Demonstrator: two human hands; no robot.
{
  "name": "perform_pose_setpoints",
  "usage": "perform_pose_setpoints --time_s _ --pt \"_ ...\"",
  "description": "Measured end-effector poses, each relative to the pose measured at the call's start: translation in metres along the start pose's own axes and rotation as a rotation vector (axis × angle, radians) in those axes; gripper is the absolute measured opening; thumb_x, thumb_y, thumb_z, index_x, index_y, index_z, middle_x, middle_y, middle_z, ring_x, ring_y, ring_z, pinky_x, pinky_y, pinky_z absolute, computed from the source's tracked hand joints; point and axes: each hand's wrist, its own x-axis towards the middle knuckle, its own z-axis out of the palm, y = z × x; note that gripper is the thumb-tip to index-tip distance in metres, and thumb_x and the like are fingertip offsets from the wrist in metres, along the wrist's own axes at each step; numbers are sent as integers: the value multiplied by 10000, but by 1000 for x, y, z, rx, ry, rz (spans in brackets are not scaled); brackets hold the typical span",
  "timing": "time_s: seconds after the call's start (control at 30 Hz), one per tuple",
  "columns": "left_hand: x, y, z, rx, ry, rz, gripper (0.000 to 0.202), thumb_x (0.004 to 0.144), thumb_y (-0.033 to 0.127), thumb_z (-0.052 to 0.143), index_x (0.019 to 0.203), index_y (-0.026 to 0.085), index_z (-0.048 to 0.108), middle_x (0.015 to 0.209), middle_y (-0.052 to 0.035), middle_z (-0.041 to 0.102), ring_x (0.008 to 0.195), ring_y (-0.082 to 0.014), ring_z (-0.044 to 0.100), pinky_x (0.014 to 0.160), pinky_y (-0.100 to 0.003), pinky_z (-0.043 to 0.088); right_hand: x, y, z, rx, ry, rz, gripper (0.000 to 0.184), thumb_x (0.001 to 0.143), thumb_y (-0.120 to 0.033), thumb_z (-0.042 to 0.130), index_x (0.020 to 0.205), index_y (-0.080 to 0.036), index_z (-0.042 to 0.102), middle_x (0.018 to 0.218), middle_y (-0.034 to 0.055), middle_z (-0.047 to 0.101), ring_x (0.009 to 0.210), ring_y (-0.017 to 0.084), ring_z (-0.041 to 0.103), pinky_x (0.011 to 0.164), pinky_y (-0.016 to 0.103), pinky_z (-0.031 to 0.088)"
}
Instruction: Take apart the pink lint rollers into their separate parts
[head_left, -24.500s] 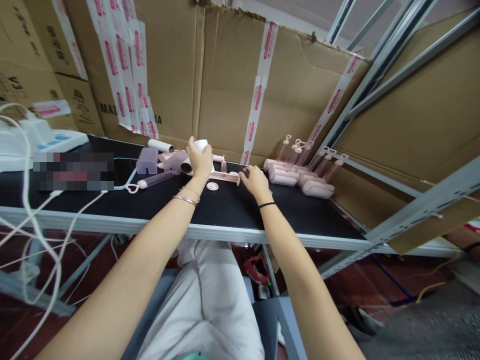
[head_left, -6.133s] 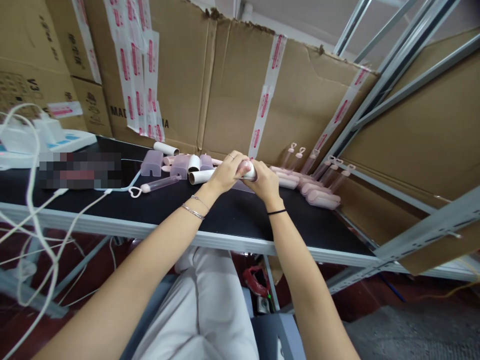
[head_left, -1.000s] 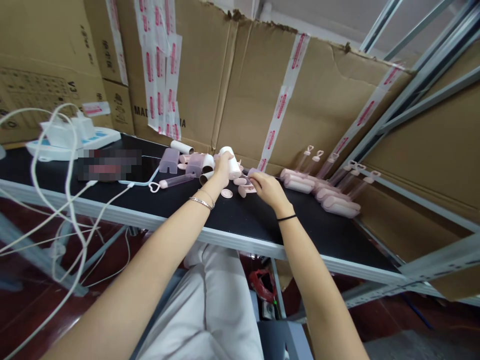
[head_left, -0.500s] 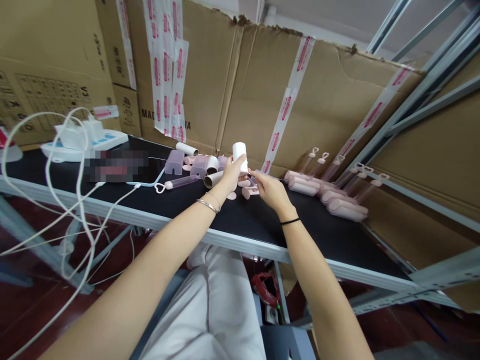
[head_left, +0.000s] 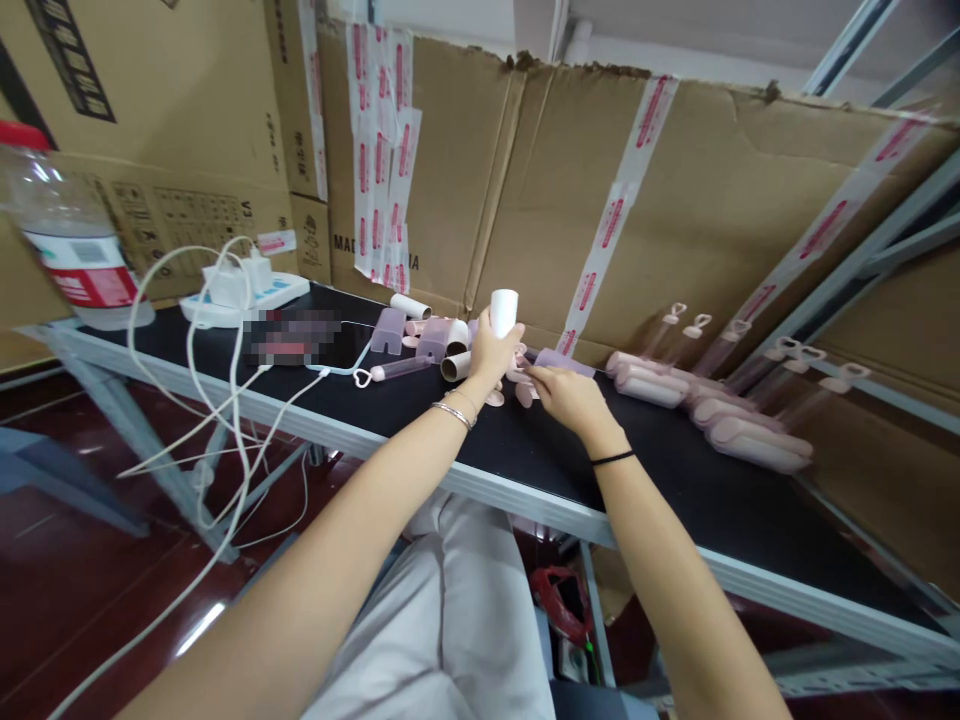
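**While your left hand (head_left: pixel 493 352) grips a white roll (head_left: pixel 505 312), your right hand (head_left: pixel 574 398) works close beside it**

As your left hand wraps round the lower part of the white roll, you hold it nearly upright above the middle of the table (head_left: pixel 675 510). Your right hand is lower and just to the right, its fingers curled together at some pink plastic pieces (head_left: pixel 517 366); you cannot tell from here whether they pinch one. A round pink cap (head_left: pixel 495 398) lies on the black surface between your wrists.

Left of your left hand, an open-ended cardboard-cored roll (head_left: pixel 455 367) lies on its side, near two translucent lilac cases (head_left: pixel 389 332) and a clear handle with a heart-shaped loop (head_left: pixel 401 368). Another white tube (head_left: pixel 410 306) lies behind the cases. Beyond your right hand you have a flat lilac piece (head_left: pixel 564 362), and farther right a row of pink cased rollers (head_left: pixel 652 382) with their heart-ended handles sticking up. At the far left, you see a phone (head_left: pixel 337 345), a power strip (head_left: pixel 281 293) and a red-capped bottle (head_left: pixel 82 262).
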Motion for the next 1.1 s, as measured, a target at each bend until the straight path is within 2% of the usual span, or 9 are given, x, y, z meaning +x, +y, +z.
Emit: perform_pose_setpoints --time_s 0.17,0.3,0.43,0.63,0.77,0.87,0.97,1.03,1.1 --pt "-4 -4 -4 389 -119 74 516 776 313 576 1238 160 405 1171 -139 564 1051 -246 557 846 -320 440 -1 29 12 41 -39 229 283 834 -257 462 1077 -233 604 1009 73 642 874 212 605 664 264 414" --pt "-10 -5 -4 576 -278 105 641 769 317 578 1322 124 319 1257 -183 505 1122 -279 520 877 -346 423 1 50 32 163 -119 157 411 757 -119 487 1136 -231 599 1145 66 594 963 188 583 802 250 420" --pt "-10 -4 -4 631 -343 95 557 770 311 571 1270 155 385 1232 -151 533 1118 -268 526 871 -332 422 5 51 42 216 -187 124 485 716 -121 534 1191 -211 567 1187 70 577 1027 187 557 864 242 400" --pt "-6 -3 -6 647 -332 103 488 787 325 549 1230 164 425 1217 -139 547 1125 -249 519 872 -310 414 1 50 24 136 -235 256 272 744 -148 485 924 -216 677 977 70 661 888 184 600 747 245 415" --pt "-7 -7 -6 745 -461 137 465 783 371 558 1183 147 476 1117 -165 592 1028 -278 570 822 -339 434 -5 57 13 136 -180 377 265 735 -176 482 901 -220 683 927 63 675 862 184 606 678 239 418" --pt "-9 -10 -5 808 -498 235 464 793 338 548 1198 122 485 1142 -199 566 1055 -317 541 862 -398 409 -7 57 9 136 -140 411 234 747 -206 489 873 -228 684 905 54 681 857 191 609 666 250 421" --pt "-11 -7 -4 854 -389 324 440 795 288 542 1192 102 508 1208 -212 511 1147 -358 448 933 -467 342 -7 52 5 81 -107 400 206 773 -225 493 863 -227 678 901 53 680 860 204 612 656 258 416" --pt "-12 -3 -3 786 -343 393 417 818 285 509 1195 108 511 1217 -191 508 1178 -333 417 976 -461 306 -6 47 2 13 -64 387 206 796 -222 480 873 -227 670 910 57 673 855 209 611 642 258 405" --pt "-13 2 -2 652 -402 487 376 854 316 454 1174 134 528 1198 -147 537 1169 -270 437 1007 -400 292 -6 41 -3 -52 7 373 219 822 -213 455 904 -227 658 936 64 661 842 203 607 622 252 388"
